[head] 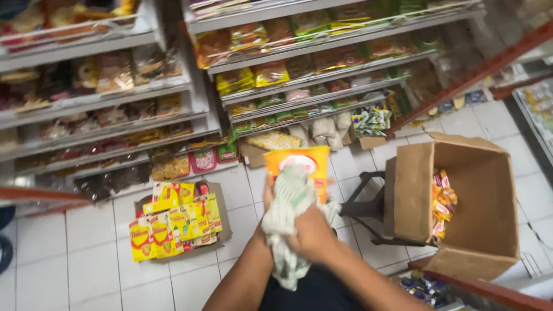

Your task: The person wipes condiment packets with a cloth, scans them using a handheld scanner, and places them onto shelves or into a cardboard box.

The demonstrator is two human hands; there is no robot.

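Along the far left: we are looking down at store shelves point(98, 109) crowded with blurred snack packets, standing on a white tiled floor point(75, 270).

Low left of centre: we are seeing a flat carton point(222, 216) on the floor, packed with upright yellow and red sachets point(173, 222); it is looking nearly full.

Centre, left hand: our left hand point(271, 198) is mostly hiding behind the cloth and packet. It is seeming to support the packet from behind, but we cannot tell how its fingers are lying.

Centre, packet: we are holding a yellow packet point(299, 164) with a red and white oval upright in front of us, above the floor and between the two boxes.

Centre, cloth: a green and white striped cloth point(288, 213) is draping over the lower front of the packet and hanging down past our wrists.

Centre, right hand: our right hand point(314, 233) is closing around the bunched cloth, pressing it against the packet.

Right of centre: a dark stool point(368, 207) is standing just beside the big box.

Right: an open cardboard box point(478, 230) is holding only a small stack of orange and red packets point(443, 201) against its left wall.

Progress: we are judging the wiping as underway on this one packet; the big box is sitting mostly emptied, with a few packets left inside.
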